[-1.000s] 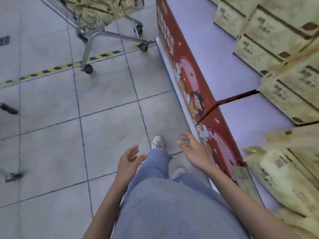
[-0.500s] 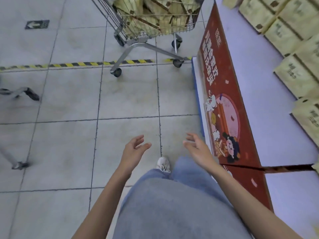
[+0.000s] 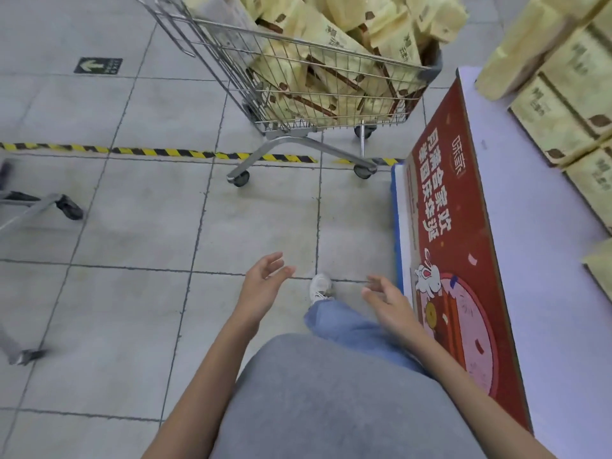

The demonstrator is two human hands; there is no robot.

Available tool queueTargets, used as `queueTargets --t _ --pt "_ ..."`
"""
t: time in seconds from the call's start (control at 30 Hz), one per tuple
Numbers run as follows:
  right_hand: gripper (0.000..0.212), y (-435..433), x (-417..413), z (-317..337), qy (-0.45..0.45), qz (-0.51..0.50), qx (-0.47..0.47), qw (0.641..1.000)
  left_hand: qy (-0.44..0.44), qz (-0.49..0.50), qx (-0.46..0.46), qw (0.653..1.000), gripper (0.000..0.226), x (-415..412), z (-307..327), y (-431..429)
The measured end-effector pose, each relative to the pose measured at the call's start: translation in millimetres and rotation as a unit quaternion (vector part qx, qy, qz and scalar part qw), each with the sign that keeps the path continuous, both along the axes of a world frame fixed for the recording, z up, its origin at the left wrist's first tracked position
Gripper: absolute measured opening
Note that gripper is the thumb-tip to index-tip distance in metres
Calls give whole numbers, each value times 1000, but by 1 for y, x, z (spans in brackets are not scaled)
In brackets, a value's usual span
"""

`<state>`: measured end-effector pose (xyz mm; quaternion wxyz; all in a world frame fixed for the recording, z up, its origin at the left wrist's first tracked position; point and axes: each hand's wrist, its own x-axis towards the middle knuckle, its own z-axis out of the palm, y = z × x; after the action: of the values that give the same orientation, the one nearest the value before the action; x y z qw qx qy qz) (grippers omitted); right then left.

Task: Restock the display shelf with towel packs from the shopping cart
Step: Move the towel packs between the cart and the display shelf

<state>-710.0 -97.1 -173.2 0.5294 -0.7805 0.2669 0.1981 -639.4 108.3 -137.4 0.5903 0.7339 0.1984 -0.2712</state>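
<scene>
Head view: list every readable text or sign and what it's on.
"月满合家欢": large characters, running sideways on the red panel of the display shelf.
"举国庆华诞": second row on that panel; first character uncertain.
White boxed logo at the panel's far end: two characters, not clear enough to read.
Floor sign: a green arrow; its small print is unreadable.
Brown print on the towel packs in the shopping cart and on the shelf: blurred.

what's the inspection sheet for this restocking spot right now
surface: display shelf top is pale, with a bare stretch near the person
job's things: towel packs piled in the shopping cart; stacked packs at the shelf's far side
clutter: wheeled frame at left edge
hands: left hand and right hand open, holding nothing
cables: nothing seen
surroundings: tiled floor, yellow-black tape, red banner on shelf front
</scene>
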Motion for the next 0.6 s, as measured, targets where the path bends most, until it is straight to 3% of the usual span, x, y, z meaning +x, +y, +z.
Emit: queueTargets --t 0.3,0.6 --pt "35 -13 183 13 -5 65 22 998 31 121 -2 992 37 104 6 7" --pt "35 -15 327 14 -27 53 26 998 5 121 -17 992 29 268 -5 -10"
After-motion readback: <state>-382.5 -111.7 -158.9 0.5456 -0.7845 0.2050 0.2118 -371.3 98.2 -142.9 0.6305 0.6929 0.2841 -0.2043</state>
